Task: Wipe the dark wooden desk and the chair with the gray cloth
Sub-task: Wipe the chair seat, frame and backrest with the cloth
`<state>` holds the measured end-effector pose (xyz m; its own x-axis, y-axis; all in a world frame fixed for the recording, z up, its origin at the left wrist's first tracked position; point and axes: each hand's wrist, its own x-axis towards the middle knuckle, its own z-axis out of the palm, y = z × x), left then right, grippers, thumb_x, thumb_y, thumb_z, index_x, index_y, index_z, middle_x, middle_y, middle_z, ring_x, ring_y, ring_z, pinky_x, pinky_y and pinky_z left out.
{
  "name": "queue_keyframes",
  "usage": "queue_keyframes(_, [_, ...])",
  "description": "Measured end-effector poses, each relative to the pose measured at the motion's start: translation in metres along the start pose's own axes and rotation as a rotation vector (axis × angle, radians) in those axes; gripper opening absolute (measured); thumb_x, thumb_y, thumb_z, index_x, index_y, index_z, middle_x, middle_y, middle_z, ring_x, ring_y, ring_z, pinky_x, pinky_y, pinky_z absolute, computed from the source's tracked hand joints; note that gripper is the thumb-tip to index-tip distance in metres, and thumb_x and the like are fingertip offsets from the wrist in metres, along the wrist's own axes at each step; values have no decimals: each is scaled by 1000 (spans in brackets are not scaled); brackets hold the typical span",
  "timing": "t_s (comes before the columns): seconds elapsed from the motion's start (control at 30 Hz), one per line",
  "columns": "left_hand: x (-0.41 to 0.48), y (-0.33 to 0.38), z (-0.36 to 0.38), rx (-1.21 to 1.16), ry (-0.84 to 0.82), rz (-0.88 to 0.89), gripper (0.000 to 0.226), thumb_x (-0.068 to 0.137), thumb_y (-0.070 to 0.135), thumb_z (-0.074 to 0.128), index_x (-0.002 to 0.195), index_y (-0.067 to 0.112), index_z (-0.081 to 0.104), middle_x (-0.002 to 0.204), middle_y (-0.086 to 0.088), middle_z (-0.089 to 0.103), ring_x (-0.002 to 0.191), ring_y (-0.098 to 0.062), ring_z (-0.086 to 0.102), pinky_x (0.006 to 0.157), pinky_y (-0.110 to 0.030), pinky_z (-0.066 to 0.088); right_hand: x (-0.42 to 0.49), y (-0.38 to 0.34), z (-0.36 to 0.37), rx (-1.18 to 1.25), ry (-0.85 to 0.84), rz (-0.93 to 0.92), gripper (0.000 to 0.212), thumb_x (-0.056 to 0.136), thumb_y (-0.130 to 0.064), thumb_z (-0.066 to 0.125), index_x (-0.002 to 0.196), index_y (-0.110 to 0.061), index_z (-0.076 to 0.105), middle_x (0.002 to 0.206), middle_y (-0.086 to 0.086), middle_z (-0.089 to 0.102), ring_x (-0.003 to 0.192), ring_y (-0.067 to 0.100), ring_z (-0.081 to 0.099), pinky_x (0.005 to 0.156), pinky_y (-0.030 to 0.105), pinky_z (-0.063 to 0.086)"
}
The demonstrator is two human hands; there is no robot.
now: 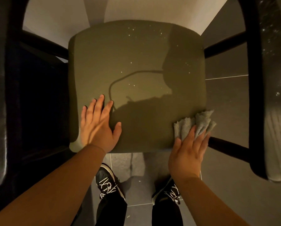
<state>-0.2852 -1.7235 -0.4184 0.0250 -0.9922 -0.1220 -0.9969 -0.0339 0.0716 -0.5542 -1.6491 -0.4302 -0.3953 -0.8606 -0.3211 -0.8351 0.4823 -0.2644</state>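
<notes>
Mid-wipe on the chair seat (136,62) here. Bracing with the left hand (99,126), fingers spread flat on its near-left part. Pressing the gray cloth (197,123) into the near-right corner under the right hand (188,150), fingers straight on top, not gripping. Best bet: press with a flat palm, sweep in overlapping passes toward the pale specks (159,32) further back, then hit the dusty right armrest (273,79). No desk anywhere in this view.

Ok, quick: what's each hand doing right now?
Left hand: open, flat on the chair's seat cushion.
Right hand: open, pressing the gray cloth onto the cushion's near right corner.
</notes>
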Motion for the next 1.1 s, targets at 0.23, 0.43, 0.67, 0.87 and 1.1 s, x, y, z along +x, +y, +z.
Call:
queue_keyframes(0.23, [1,0,1,-7,12,1,79,90,55,49,161,23,36,173,-4,19,159,-31,18,130,-53,10,56,-39,-13,-54,115,-57,70,107,-48,32,166,-13,20,171,30,3,156,50,6,129,58,7])
queue_keyframes(0.43, [0,0,0,-3,2,1,78,90,55,48,160,22,37,174,-5,20,159,-31,17,130,-52,9,86,-43,-19,-134,63,-185,69,110,-51,28,166,-11,20,172,26,5,158,48,1,129,57,4])
queue_keyframes(0.67, [3,0,1,36,-25,-8,79,89,56,50,160,24,36,173,-5,19,159,-30,18,130,-52,8,31,-13,-11,-241,-32,-406,67,107,-52,29,165,-19,28,174,16,10,160,44,-3,128,61,7])
queue_keyframes(0.87, [1,-1,2,21,-23,-8,78,90,57,52,160,27,36,173,-4,21,159,-29,18,131,-51,7,98,-82,-18,-247,-26,-412,66,108,-58,18,167,-29,14,176,6,-5,160,36,-14,130,51,-6])
queue_keyframes(1.1, [2,-2,5,-22,-49,-19,78,89,60,46,160,29,35,174,-2,18,158,-30,16,130,-52,7,17,-57,4,-306,-64,-725,60,107,-44,38,162,-21,38,175,9,16,161,39,2,129,56,13])
